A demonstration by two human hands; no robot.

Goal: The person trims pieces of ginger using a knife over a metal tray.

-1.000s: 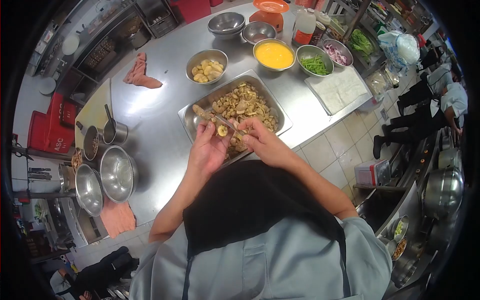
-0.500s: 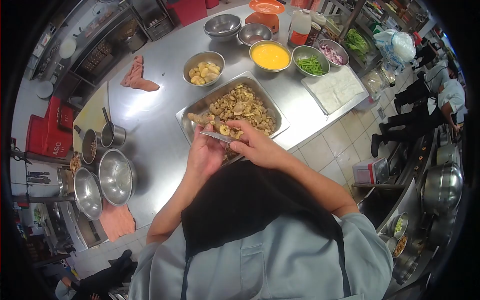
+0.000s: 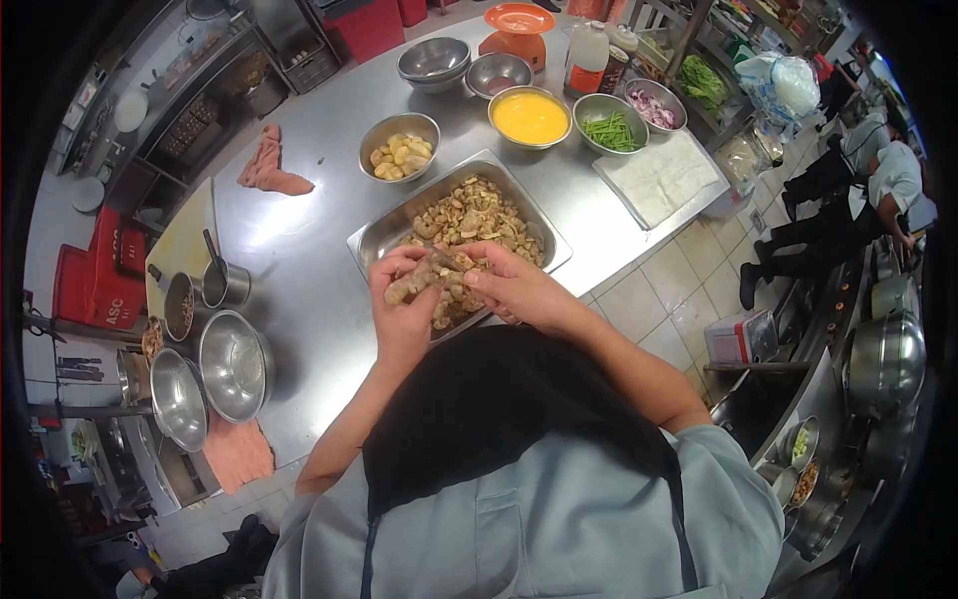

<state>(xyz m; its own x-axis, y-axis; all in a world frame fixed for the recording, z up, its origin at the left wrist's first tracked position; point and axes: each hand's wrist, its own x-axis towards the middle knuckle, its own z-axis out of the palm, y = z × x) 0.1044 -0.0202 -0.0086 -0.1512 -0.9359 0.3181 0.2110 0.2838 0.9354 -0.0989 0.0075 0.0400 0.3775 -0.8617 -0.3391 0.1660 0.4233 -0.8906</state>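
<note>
So the left hand has its fingers closed around a knobbly ginger root over the near-left part of the metal tray, long axis slanting, blunt end pointing near-left and away from the right hand. That one's clamped on a small knife, blade against the root.

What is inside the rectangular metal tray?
The metal tray holds a heap of brownish, knobbly pieces and scraps. Its near part and bottom are hidden by the hands and the heap.
</note>
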